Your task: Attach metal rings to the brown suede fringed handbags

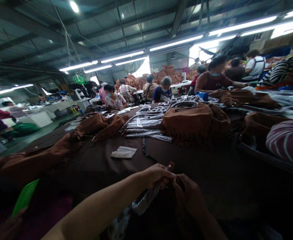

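My left hand [157, 176] is closed in a pinch on a bag strap, and its brown end tab [170, 165] with a pale stud pokes up above the fingers. Clear plastic wrapping [146, 201] hangs below that hand. My right hand [190, 193] meets the left fingertips, its thumb and fingers pinched at the same strap end; the exact spot they grip is dark and small. Beyond the hands, a small flat plastic packet [124, 152] and a thin dark strap [145, 150] lie on the brown-covered table [98, 173].
Plastic-wrapped straps [146, 123] are piled mid-table, beside a fringed brown bag [188, 118]. More brown bags [98, 126] lie to the left. Another person's hand [8, 223] holds a green comb [25, 196] at lower left. A striped sleeve [288, 141] reaches in from the right.
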{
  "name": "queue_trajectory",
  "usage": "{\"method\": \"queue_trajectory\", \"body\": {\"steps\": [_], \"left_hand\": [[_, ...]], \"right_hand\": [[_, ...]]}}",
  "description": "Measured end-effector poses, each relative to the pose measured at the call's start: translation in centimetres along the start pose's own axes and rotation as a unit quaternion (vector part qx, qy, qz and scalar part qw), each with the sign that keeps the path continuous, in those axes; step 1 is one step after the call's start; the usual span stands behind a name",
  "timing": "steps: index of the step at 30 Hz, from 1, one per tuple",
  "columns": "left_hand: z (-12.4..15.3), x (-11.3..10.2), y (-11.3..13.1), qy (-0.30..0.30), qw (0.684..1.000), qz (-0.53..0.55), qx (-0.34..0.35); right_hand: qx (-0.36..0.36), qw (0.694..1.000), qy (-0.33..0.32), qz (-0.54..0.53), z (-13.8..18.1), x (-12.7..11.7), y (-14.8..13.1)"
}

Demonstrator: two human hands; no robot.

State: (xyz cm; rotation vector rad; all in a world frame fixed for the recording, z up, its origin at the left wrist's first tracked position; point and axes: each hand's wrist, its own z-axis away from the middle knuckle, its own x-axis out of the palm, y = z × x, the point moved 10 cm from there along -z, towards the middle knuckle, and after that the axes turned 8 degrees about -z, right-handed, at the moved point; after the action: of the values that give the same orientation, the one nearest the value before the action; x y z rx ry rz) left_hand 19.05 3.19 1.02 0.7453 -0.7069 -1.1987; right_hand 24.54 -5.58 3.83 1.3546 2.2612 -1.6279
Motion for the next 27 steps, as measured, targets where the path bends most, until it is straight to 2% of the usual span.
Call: {"method": "queue_trajectory", "body": {"steps": [3, 7, 12, 17, 20, 23, 27], "left_hand": [[0.2, 0.0, 0.3, 0.016, 0.999, -0.014, 0.035], [-0.1, -0.3, 0.9, 0.056, 0.995, -0.025, 0.074], [-0.6, -0.4, 0.7, 0.047, 0.996, -0.029, 0.066], [0.0, -0.7, 1.2, 0.041, 0.99, -0.118, 0.062], [1.1, -1.3, 1.8, 0.052, 0.97, -0.23, 0.056], [2.3, -1.6, 2.6, 0.047, 0.935, -0.345, 0.066], [3.2, -1.1, 2.7, -0.017, 0.896, -0.443, 0.033]], "right_hand": [[0.012, 1.0, -0.009, -0.009, -0.1, 0.4, 0.3], [0.012, 1.0, 0.009, 0.01, -0.1, 0.4, 0.4], [-0.009, 0.999, 0.019, 0.027, 0.2, 0.3, 0.1], [0.037, 0.999, 0.006, 0.007, 0.0, 0.6, 1.0], [0.066, 0.998, 0.007, -0.006, -0.2, 0.3, 1.3], [0.07, 0.997, -0.002, -0.015, -0.3, 0.3, 1.2], [0.076, 0.997, -0.004, -0.018, -0.3, 0.2, 1.1]]}}
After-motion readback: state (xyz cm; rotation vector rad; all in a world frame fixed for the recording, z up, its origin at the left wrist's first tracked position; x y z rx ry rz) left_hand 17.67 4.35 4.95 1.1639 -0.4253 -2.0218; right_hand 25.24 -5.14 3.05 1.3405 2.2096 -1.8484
